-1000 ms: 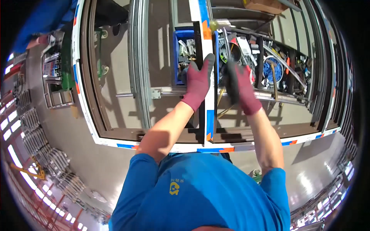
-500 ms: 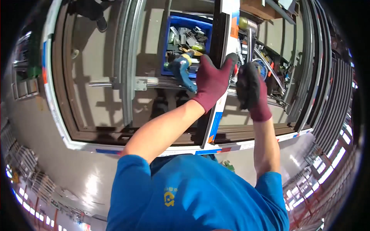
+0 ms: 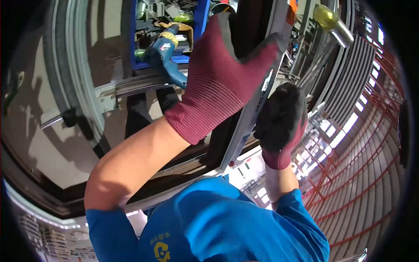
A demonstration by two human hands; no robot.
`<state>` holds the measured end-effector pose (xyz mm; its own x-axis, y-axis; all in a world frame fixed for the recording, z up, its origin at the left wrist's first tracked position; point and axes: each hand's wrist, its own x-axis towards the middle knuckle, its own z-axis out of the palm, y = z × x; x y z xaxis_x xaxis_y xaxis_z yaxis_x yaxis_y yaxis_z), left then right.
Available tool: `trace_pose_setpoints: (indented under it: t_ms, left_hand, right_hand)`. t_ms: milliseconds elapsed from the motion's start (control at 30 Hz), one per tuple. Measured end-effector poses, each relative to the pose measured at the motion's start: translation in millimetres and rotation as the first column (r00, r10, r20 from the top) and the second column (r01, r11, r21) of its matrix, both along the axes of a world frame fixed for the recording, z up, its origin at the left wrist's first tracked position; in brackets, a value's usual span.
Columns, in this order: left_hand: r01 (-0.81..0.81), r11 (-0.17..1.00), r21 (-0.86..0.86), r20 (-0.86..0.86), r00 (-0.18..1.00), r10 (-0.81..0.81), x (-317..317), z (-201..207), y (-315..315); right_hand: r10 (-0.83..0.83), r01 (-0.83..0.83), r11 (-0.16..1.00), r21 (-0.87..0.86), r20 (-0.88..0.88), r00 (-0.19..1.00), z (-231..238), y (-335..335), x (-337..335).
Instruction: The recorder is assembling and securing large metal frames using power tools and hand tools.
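Observation:
My left hand [image 3: 229, 81], in a maroon glove with dark fingertips, grips the dark brown frame bar [image 3: 255, 17], its thumb on one side and its fingers on the other. In a matching glove, my right hand [image 3: 283, 118] is closed round the handle of a mallet. The mallet head [image 3: 341, 34], a shiny metal cylinder with a yellow-green face, is raised to the upper right of that hand. A blue power drill [image 3: 159, 52] with a yellow collar lies across the edge of a blue bin [image 3: 201, 17], left of my left hand.
Several metal and dark fittings [image 3: 172, 11] fill the bin. Grey metal rails [image 3: 72, 65] run along the left, and a metal crossbar [image 3: 139, 87] passes below the bin. More loose parts [image 3: 290, 56] lie beyond the bar on the right.
My view has tilted and come closer to the frame. The mallet has swung up and to the right with my right hand. My left hand still grips the bar.

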<state>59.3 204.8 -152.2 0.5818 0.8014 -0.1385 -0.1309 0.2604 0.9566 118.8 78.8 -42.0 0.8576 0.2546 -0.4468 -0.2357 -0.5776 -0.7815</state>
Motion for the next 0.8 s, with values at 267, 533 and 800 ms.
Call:
trace_pose_setpoints:
  t_ms: [267, 533, 800]
  left_hand:
    - [-0.133, 0.990, -0.055, 0.074, 0.988, 0.137, 27, -9, 1]
    - [-0.186, 0.980, -0.071, 0.149, 0.969, 0.195, 39, -19, 4]
    - [0.015, 0.963, -0.269, 0.272, 0.960, 0.061, 44, -22, 2]
  right_hand:
    - [0.506, -0.254, 0.840, -0.479, 0.523, 0.686, -9, -3, 9]
    - [0.233, -0.155, 0.946, -0.283, 0.263, 0.936, 1, -2, -5]
    - [0.019, -0.002, 0.997, -0.083, 0.209, 0.978, 0, -11, -10]
